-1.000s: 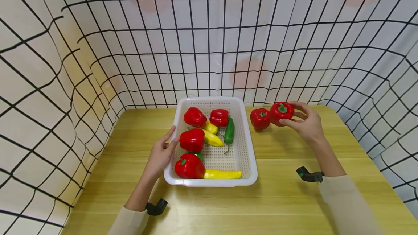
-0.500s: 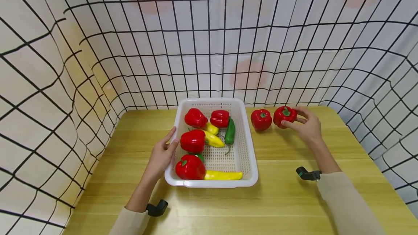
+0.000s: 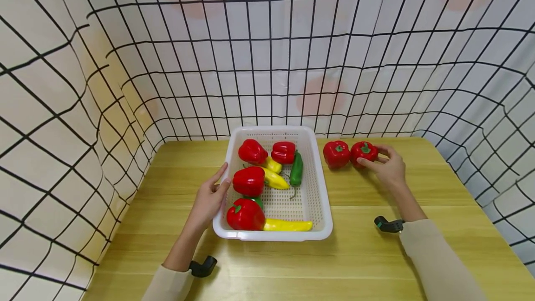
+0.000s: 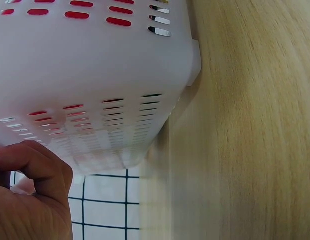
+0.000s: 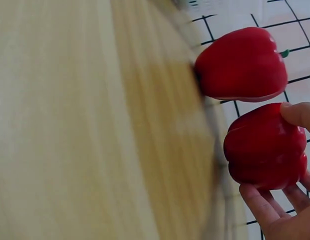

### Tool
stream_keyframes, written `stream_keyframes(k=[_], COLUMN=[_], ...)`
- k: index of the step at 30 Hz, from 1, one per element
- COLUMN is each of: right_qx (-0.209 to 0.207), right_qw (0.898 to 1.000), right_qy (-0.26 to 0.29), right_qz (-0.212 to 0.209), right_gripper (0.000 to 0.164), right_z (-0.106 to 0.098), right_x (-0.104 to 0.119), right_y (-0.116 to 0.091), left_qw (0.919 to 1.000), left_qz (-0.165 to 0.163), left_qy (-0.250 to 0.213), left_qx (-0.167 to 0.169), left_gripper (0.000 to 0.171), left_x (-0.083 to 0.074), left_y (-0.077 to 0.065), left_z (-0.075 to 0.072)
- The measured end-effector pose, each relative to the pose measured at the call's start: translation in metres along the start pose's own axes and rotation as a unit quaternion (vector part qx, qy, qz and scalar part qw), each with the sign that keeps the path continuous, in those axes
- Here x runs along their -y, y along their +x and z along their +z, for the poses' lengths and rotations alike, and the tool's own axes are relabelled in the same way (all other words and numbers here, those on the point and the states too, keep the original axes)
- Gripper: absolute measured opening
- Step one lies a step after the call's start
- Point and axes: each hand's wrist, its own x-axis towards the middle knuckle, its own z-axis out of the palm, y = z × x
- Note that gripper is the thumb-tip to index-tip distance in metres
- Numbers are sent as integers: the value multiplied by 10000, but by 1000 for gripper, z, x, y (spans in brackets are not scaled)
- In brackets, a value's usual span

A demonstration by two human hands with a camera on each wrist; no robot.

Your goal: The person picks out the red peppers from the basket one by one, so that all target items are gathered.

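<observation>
At the left side of the white plastic basket (image 3: 325, 199), my left hand (image 3: 209, 199) grips the rim, thumb over the top edge. The left wrist view shows its bent fingers (image 4: 32, 167) against the slotted outer wall. To the right of the basket, my right hand (image 3: 390, 166) holds a red bell pepper (image 3: 364, 152), thumb on one side and fingers on the other, stem up. Just left of it stands a second red bell pepper (image 3: 336, 154), also upright. The right wrist view shows the held pepper (image 5: 265, 147) close beside the other one (image 5: 242, 65).
Inside the basket lie several red bell peppers (image 3: 248, 181), yellow peppers (image 3: 288, 225) and a green chili pepper (image 3: 296, 169). A black wire grid (image 3: 267, 64) before a pale sheet encloses the back and sides of the wooden table (image 3: 271, 268).
My right hand has lowered the red bell pepper toward the table, so it sits level beside the second one instead of overlapping it. The left hand keeps its hold on the basket.
</observation>
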Motion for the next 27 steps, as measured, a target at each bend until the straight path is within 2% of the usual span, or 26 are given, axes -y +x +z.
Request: stream_keyframes(k=[16, 27], right_qx=[150, -299], right_qw=[9998, 9979], right_qy=[-46, 115], right_qz=[-154, -556], right_gripper=[92, 80], right_z=[1, -9], right_x=[0, 22], right_y=[-4, -13], left_qw=[10000, 10000], left_qz=[-43, -23], left_qy=[20, 35], left_qx=[34, 21], left_gripper=[52, 52], left_x=[-4, -3], left_y=[-2, -2], left_z=[-2, 0])
